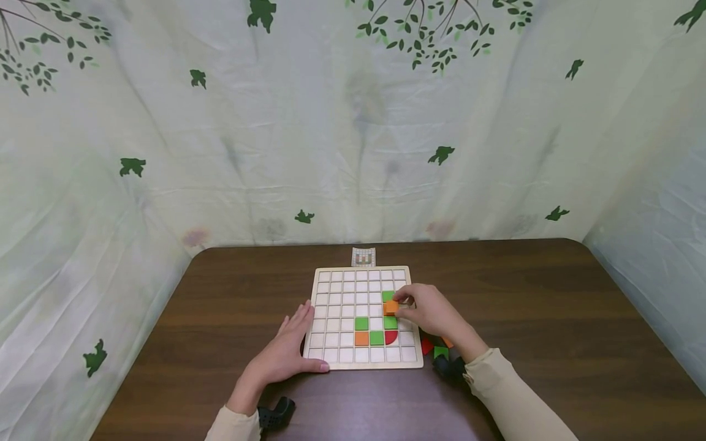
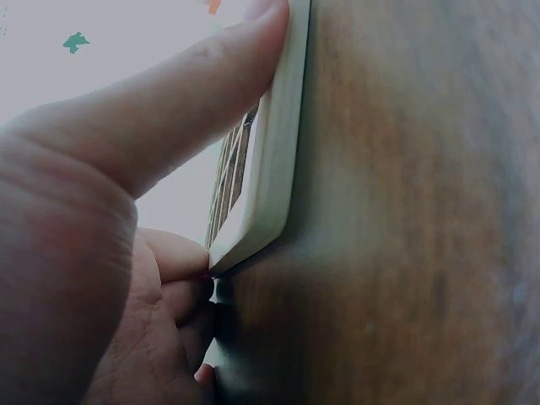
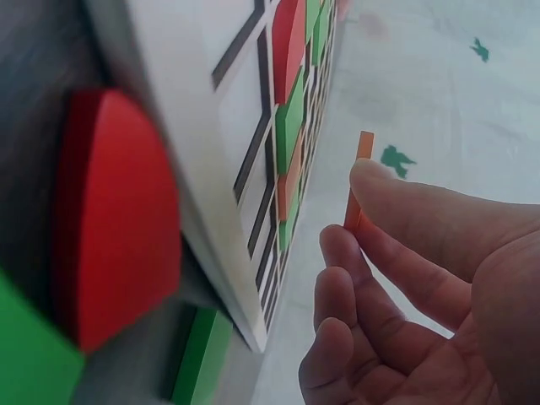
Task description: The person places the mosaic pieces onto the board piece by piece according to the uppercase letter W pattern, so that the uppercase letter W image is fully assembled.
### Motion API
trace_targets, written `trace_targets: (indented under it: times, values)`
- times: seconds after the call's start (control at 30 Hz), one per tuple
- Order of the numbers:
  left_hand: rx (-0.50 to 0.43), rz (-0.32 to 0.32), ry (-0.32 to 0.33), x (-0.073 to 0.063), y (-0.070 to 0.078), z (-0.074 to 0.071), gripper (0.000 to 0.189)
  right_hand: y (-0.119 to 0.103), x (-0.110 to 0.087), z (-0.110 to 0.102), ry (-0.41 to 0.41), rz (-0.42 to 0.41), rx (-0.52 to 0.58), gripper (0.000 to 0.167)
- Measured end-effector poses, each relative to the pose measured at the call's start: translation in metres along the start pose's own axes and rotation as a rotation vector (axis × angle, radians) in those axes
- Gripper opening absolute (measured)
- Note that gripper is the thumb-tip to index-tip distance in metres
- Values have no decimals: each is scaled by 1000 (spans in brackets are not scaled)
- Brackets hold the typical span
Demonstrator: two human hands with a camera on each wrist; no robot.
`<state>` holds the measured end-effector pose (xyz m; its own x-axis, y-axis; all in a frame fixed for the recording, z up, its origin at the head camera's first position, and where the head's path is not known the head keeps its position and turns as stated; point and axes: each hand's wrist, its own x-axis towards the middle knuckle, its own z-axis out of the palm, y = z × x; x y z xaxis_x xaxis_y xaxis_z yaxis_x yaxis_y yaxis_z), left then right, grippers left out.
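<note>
A grid board (image 1: 337,315) with a pale wooden rim lies on the table. My left hand (image 1: 284,350) rests at its near left corner, thumb on the front rim, fingers along the left side. Over the right part of the board, my right hand (image 1: 432,312) pinches an orange tile (image 3: 353,207) by its edges, raised off the surface. Below it, another orange tile (image 3: 285,194) sits on the board between a far green tile (image 1: 388,296) and a nearer green tile (image 1: 390,323). A red quarter-round tile (image 1: 391,337) comes next to that, towards the front.
Left of that column lie an orange tile (image 1: 361,339) and two green tiles, one (image 1: 361,323) behind it, one (image 1: 377,338) beside it. Loose pieces, including a red one (image 3: 118,219) and a green one (image 1: 440,352), lie off the right edge. A patterned card (image 1: 363,257) lies behind.
</note>
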<state>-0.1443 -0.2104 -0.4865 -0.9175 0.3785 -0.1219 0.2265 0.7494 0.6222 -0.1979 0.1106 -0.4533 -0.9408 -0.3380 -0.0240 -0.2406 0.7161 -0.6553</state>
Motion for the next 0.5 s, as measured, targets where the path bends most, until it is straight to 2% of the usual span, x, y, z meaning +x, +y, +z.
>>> trace_targets:
  times: [0.5]
  values:
    - [-1, 2, 1, -1, 1, -1, 125, -11, 11, 14, 2, -23, -16, 23]
